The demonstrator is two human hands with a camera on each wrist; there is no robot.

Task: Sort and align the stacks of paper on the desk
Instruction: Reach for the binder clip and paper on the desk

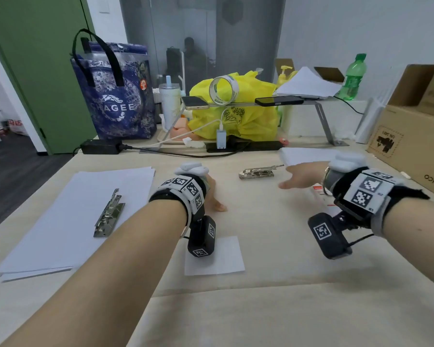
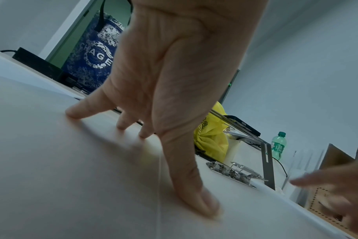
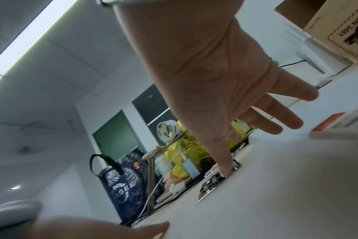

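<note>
Paper stack left of fingers

Blue tote bag, yellow plastic bag, green bottle, cardboard box.

Reads "HAGEE" on blue tote bag; "UN 3481" and "PICO" on cardboard box.

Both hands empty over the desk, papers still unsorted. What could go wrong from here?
1. The metal clip lies loose on the big paper stack; lifting or squaring that stack may send it sliding off.
2. The right hand is open between the second metal clip and the far paper stack; a reach could knock the clip away.
3. The small sheet lies under the left wrist camera and may be dragged as the left hand moves.
</note>
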